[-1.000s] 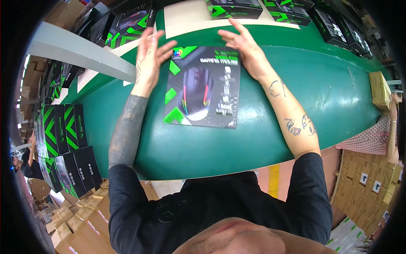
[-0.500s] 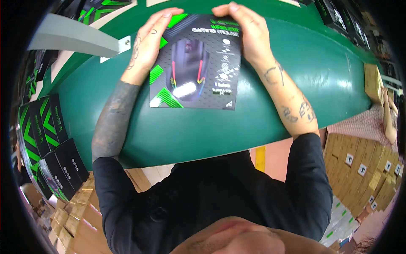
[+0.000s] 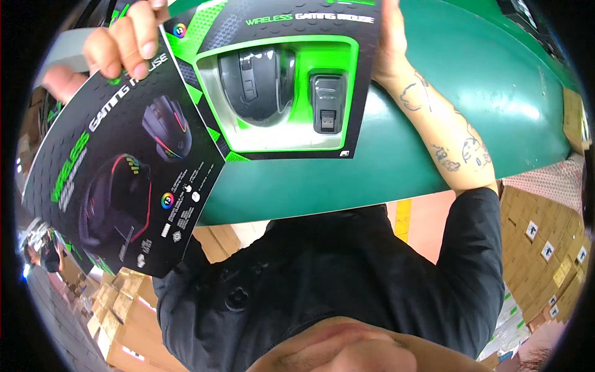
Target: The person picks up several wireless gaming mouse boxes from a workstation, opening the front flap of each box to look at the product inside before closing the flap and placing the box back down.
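Note:
A black and green computer mouse box [image 3: 365,68] is raised in front of me with its front flap [image 3: 111,149] swung out to the left. My left hand [image 3: 127,40] grips the flap's upper edge, its fingers bent over the printed inner face. Behind the box's clear window sit a black mouse [image 3: 257,84] and a small black USB receiver [image 3: 328,105] in a bright green surround. My right hand [image 3: 392,46] holds the box's right side, with its fingers mostly hidden behind it.
The green table [image 3: 483,99] lies beneath the box. Brown cartons are stacked at the lower left [image 3: 133,322] and at the right [image 3: 539,235]. A grey metal bar [image 3: 71,46] stands at the upper left, partly hidden by my left hand.
The box has come up off the table toward me. Its flap, closed before, has been opened to the left by my left hand, uncovering the window. My right hand stays at the right side.

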